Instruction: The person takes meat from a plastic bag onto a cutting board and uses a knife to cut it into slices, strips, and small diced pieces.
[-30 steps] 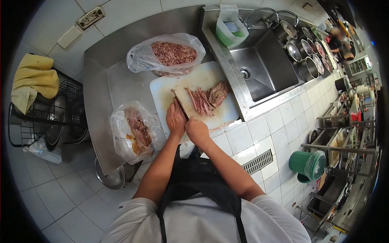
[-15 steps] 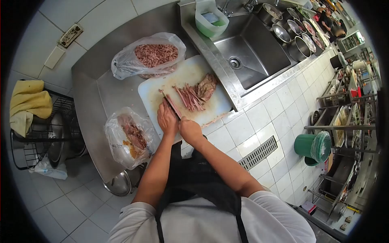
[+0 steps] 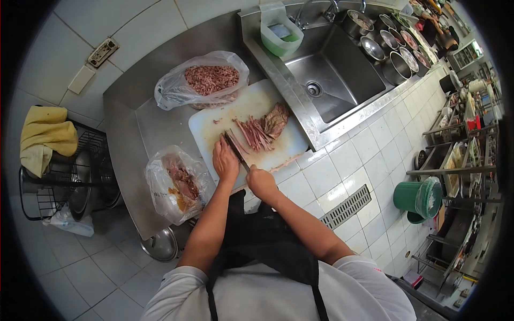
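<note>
My right hand (image 3: 262, 185) is wrapped round the handle of a knife (image 3: 238, 152), whose blade points away from me over the white cutting board (image 3: 206, 124). My left hand (image 3: 225, 161) lies close against the blade's left side, fingers together and bent down to the board; what is under them is hidden. Just right of the blade lies a thin strip of meat (image 3: 238, 140). Beyond it, several cut strips of meat (image 3: 254, 134) are fanned out, touching a larger brown piece of meat (image 3: 276, 121).
A plastic bag of chopped meat (image 3: 212, 79) sits behind the board, another bag with meat chunks (image 3: 182, 179) to its left. At right are a steel sink (image 3: 342, 69), a green-white plastic container (image 3: 280, 33) and several metal pots (image 3: 397, 67). A green bin (image 3: 411, 199) stands on the floor.
The knife has shifted a little, and its blade now stands left of a separate strip on the board. My left hand stays beside the blade. The whole view has shifted slightly.
</note>
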